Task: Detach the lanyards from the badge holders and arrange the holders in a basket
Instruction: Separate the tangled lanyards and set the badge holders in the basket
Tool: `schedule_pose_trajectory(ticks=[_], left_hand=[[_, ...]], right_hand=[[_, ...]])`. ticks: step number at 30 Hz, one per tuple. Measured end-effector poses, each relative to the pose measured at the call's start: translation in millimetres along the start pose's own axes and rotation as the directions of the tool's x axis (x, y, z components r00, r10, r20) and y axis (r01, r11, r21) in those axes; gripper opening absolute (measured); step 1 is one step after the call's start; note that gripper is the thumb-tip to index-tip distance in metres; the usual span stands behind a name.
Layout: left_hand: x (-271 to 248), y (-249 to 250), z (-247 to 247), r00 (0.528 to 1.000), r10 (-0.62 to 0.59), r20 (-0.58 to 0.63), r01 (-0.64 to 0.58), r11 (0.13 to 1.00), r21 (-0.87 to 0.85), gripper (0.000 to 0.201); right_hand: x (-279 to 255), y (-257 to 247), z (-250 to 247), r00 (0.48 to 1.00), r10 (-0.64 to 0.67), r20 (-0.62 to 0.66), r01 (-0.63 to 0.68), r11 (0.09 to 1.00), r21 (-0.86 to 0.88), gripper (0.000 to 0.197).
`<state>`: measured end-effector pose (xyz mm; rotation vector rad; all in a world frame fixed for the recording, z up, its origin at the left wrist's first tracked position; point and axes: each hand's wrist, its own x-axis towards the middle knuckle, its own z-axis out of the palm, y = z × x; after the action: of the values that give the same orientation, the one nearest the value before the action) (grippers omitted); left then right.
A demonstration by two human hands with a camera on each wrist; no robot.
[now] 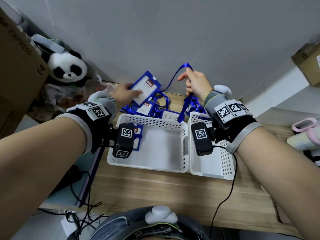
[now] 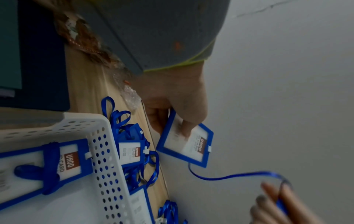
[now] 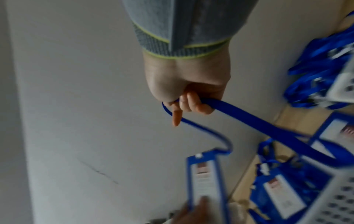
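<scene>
Wooden surface (image 1: 155, 186) against grey wall; two white perforated baskets (image 1: 183, 141) side by side, left one containing badge holder (image 2: 28, 163); heap of blue holders and lanyards (image 1: 155, 108) behind baskets
Left hand (image 1: 123, 92) grips raised holder (image 1: 144, 87), thumb on face
Right hand (image 1: 197, 84) fist-closed round blue lanyard (image 1: 174, 78), strap running toward raised holder
</scene>
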<state>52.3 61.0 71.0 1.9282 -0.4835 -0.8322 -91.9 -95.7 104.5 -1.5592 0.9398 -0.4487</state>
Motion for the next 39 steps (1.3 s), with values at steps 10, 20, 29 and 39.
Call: schedule_pose_trajectory(ticks=[10, 20, 29, 39], left_hand=[[-7.3, 2.9, 17.4, 0.911, -0.142, 0.387, -0.011, 0.931, 0.366, 0.044], [-6.1, -9.7, 17.3, 0.928, -0.175, 0.330, 0.093, 0.964, 0.251, 0.047], [-0.1, -1.1, 8.7, 0.951, -0.024, 0.309, 0.030, 0.999, -0.015, 0.027], [0.8, -1.9, 18.5, 0.994, 0.097, 0.053, -0.098, 0.995, 0.012, 0.032]], right_hand=[[4.2, -20.8, 5.8, 0.990, -0.112, 0.082, 0.118, 0.991, -0.066, 0.034], [8.4, 9.8, -3.4, 0.993, -0.067, -0.100, 0.016, 0.896, -0.443, 0.030], [-10.7, 49.6, -2.4, 0.896, 0.311, 0.317, -0.071, 0.804, -0.590, 0.071], [-42.0, 54.0, 29.1, 0.733, 0.256, 0.630, -0.072, 0.951, -0.302, 0.038]])
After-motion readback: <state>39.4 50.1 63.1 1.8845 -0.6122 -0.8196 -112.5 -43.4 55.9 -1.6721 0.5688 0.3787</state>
